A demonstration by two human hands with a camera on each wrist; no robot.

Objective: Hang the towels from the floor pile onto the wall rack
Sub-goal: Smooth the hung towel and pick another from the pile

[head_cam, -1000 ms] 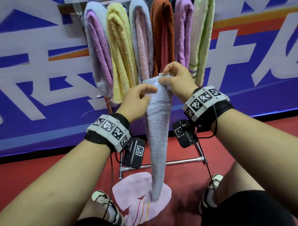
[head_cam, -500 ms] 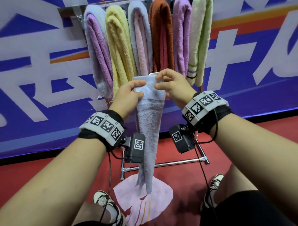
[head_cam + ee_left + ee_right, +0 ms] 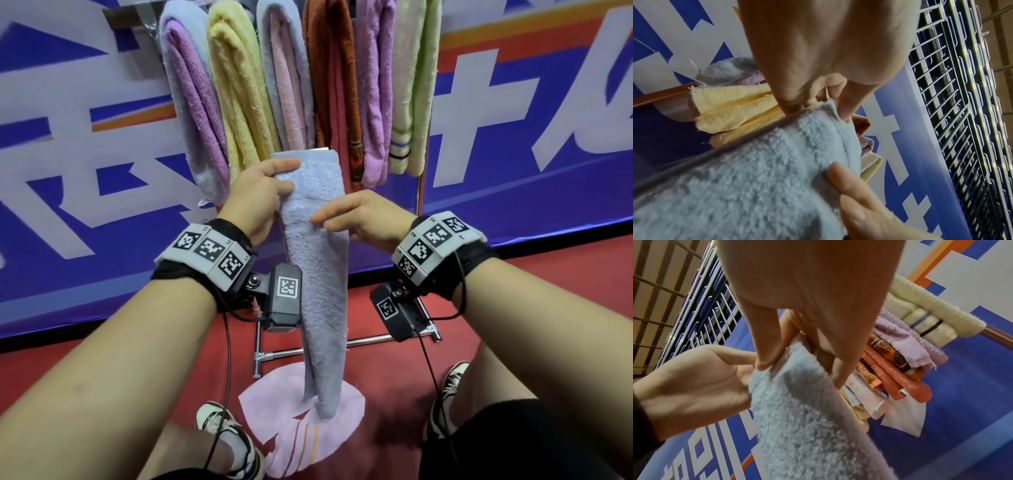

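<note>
Mid-task, at the folding stage before a hang: a pale blue towel (image 3: 317, 260) held up in front of the rack (image 3: 420, 192), upper end level with the lower ends of the hung towels, lower end trailing down onto a pink towel (image 3: 301, 425) on the red floor (image 3: 548, 308). Left hand (image 3: 255, 202) gripping the upper left edge, thumb across the front of the cloth and fingers curled behind. Right hand (image 3: 364, 219) pinching the right edge slightly lower, thumb on the front and fingers wrapped behind, as the right wrist view confirms.

Next move, by judgement: lifting the narrowed towel clear of the floor, finding a free stretch of bar, and draping it over so both halves hang evenly. Little spare room visible on the rack; top bar cut off by the head view, so free space hard to judge.

Count: six bundles on the rack, namely blue-and-purple (image 3: 191, 102), yellow (image 3: 239, 96), blue-and-pink (image 3: 284, 82), rust-orange (image 3: 334, 78), lilac (image 3: 375, 89), pale green (image 3: 412, 85). One towel in hand. One towel visible on the floor. Two hands, both engaged.
</note>
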